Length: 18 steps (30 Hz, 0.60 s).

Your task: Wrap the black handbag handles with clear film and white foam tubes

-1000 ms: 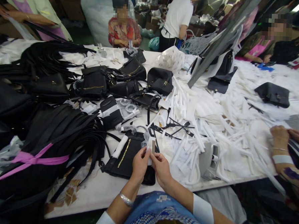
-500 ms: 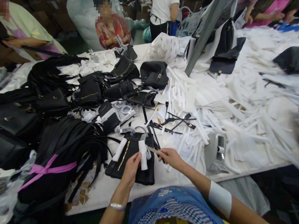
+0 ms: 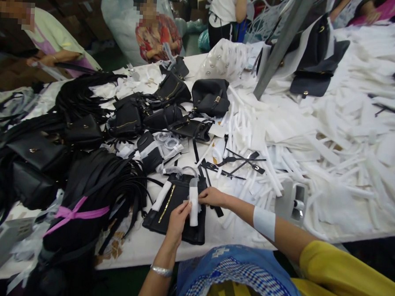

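Observation:
A black bag [image 3: 176, 224] with a gold zipper lies flat on the table in front of me. On its right part is a white wrapped strip [image 3: 193, 205], and another white roll [image 3: 162, 195] lies at its left side. My left hand [image 3: 179, 217] pinches the left edge of the right-hand strip. At the strip's other side is my right hand [image 3: 212, 196], its fingers closed together; what they hold is too small to make out. A clear-wrapped handle arches over the bag's top edge.
Black straps tied with a pink ribbon [image 3: 76, 213] pile at the left. Black bags [image 3: 210, 98] lie beyond. White strips [image 3: 316, 158] cover the right side. A grey tape dispenser [image 3: 292, 201] sits right of my hands. A slanted metal post [image 3: 278, 50] rises behind. People work across the table.
My right hand has moved left, right up to the white strip. The thin strip that stuck out from its fingers no longer shows. The whole view has shifted slightly.

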Available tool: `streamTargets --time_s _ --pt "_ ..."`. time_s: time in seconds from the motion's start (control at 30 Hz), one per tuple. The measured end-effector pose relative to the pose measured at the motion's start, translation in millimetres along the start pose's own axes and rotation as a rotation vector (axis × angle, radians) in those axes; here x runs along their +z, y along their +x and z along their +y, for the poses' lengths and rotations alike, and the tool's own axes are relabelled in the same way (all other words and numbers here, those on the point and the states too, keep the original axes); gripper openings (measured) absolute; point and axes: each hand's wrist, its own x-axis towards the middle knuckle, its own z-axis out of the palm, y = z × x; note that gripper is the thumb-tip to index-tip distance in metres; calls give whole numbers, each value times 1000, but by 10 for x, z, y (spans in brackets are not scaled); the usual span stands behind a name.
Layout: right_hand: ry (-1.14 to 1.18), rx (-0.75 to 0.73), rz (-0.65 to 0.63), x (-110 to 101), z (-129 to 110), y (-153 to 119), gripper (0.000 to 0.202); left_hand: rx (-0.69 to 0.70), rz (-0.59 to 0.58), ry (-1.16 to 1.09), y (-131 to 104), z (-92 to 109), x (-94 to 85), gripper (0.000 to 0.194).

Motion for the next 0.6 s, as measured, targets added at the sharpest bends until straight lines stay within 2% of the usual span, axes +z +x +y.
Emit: streamTargets --time_s 0.1,0.2,0.27,0.37,0.47,0.6 --pt "267 52 -159 1 -2 -16 18 2 9 -32 -14 8 -8 46" --pt "484 139 -254 -20 -29 -47 30 12 -4 -29 -9 -8 -27 47" --pt "528 184 -300 -41 -53 -46 39 44 -7 10 3 -31 -34 47" --pt "462 183 -343 -59 -88 -22 49 124 -12 71 21 -72 -28 44" --pt "308 130 -271 -43 -117 2 46 192 -5 128 32 -103 -2 40" --pt "203 156 -166 -11 -114 35 43 207 52 144 31 -151 63 37"
